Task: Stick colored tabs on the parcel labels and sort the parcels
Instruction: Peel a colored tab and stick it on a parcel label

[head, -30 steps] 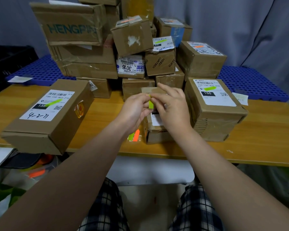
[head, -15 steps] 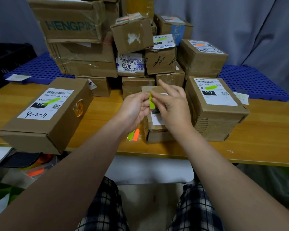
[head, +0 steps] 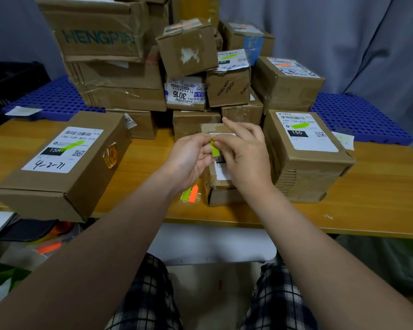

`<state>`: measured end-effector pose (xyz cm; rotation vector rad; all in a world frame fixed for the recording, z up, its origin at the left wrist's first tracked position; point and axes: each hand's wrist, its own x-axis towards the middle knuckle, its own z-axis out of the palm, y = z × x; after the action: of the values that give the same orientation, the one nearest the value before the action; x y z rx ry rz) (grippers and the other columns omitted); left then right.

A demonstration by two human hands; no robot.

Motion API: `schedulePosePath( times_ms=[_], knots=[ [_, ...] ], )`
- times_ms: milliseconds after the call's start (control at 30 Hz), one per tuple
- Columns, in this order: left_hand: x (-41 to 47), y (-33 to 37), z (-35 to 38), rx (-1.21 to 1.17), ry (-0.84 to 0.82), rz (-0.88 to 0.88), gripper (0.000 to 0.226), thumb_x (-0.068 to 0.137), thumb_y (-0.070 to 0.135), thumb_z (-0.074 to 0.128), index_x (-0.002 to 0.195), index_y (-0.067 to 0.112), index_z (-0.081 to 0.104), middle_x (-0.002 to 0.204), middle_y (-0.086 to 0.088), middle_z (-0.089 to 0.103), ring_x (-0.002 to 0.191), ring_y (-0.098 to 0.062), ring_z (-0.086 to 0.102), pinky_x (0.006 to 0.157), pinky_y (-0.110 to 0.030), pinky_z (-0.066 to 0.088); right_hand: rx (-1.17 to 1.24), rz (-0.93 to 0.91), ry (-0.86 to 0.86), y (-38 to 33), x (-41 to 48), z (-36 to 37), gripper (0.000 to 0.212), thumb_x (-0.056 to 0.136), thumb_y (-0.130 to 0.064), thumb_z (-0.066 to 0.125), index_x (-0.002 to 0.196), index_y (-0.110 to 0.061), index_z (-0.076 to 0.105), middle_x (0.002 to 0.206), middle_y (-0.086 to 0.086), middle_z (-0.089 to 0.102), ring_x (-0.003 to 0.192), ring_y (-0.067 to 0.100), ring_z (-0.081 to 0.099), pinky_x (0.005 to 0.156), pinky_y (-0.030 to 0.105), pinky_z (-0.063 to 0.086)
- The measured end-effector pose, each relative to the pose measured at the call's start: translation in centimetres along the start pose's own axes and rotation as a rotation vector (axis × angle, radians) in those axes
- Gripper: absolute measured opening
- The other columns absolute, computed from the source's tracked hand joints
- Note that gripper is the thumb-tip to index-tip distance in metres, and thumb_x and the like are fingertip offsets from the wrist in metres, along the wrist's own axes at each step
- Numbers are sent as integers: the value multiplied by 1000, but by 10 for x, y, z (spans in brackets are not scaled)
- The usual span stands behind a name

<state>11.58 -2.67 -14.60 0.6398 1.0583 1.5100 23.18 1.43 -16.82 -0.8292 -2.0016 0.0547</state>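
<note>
A green tab (head: 215,148) is pinched between the fingertips of my left hand (head: 191,160) and my right hand (head: 244,157), just above a small cardboard parcel (head: 221,192) whose white label is partly hidden by my hands. My right index finger sticks out straight. A sheet of green and orange tabs (head: 190,193) lies on the wooden table (head: 379,201) left of that parcel. A long parcel (head: 65,163) at the left and a squarer parcel (head: 305,153) at the right each carry a green tab on their labels.
A tall pile of cardboard parcels (head: 134,67) stands behind, on the table and on a blue plastic pallet (head: 358,115). Some bear orange or green tabs. Paper slips lie on the pallet at both sides. Bags and clutter sit below the table's left edge.
Both hands have stayed together over the small parcel. The green tab shows more between the fingertips than before, and my right index finger has lifted straighter.
</note>
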Motion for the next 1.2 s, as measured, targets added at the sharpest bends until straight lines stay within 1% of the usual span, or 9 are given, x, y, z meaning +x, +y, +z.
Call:
schedulePosePath(
  times_ms=[133,400,567,667,800,900,967,1133,1200],
  knots=[
    [-1,0,0,-48,-16,10,19,100,6,41,100,0,58,85,-15,71,82,-19,70,81,-30,57,64,27,-51,1,1,-4,15,87,-17,64,97,-13,74,127,5,62,116,19,44,95,30,38],
    [-5,0,3,44,-46,43,22,101,8,39,103,2,60,92,-12,72,89,-16,70,83,-25,56,171,126,-189,-2,4,-12,11,87,-12,65,98,-15,65,140,-2,49,129,17,36,102,27,27],
    [-7,4,7,173,-71,92,16,101,12,42,96,8,57,85,-4,72,85,-11,69,74,-21,56,254,250,-177,-1,10,-18,23,84,-16,70,106,-16,64,140,1,47,129,14,33,88,-7,15],
    [-6,6,7,233,-67,118,15,102,14,41,95,10,55,86,-2,73,89,-13,70,80,-26,57,281,299,-178,-2,15,-21,17,81,-18,73,97,-17,68,138,-1,48,129,14,34,88,-3,18],
    [-9,10,9,359,-76,173,20,102,14,39,89,13,53,75,2,68,80,-7,68,79,-26,57,349,374,-179,-6,26,-24,8,82,-27,74,83,-22,68,136,-4,52,129,11,38,96,17,25],
    [-10,12,10,414,-84,210,22,102,16,39,94,12,59,97,-8,65,91,-16,65,75,-27,57,360,374,-168,-10,33,-29,9,84,-24,71,77,-25,65,134,-4,54,128,10,38,87,-2,18],
    [-11,14,10,392,-79,227,23,102,17,41,99,14,63,83,-8,56,79,-16,60,71,-24,56,360,349,-150,-11,35,-31,10,85,-21,70,78,-26,65,135,-4,53,128,10,38,85,-7,15],
    [-12,22,10,316,-128,228,24,99,14,47,113,4,64,67,4,63,67,-4,62,72,-20,56,354,293,-95,-9,37,-36,9,87,-19,68,80,-25,67,136,-5,54,130,11,37,90,-1,17],
    [-12,25,11,308,-134,238,22,97,12,51,109,1,64,67,6,66,66,-3,63,69,-18,56,341,266,-77,-8,38,-39,8,88,-18,67,82,-22,68,136,-5,53,130,11,37,94,9,23]
  ],
)
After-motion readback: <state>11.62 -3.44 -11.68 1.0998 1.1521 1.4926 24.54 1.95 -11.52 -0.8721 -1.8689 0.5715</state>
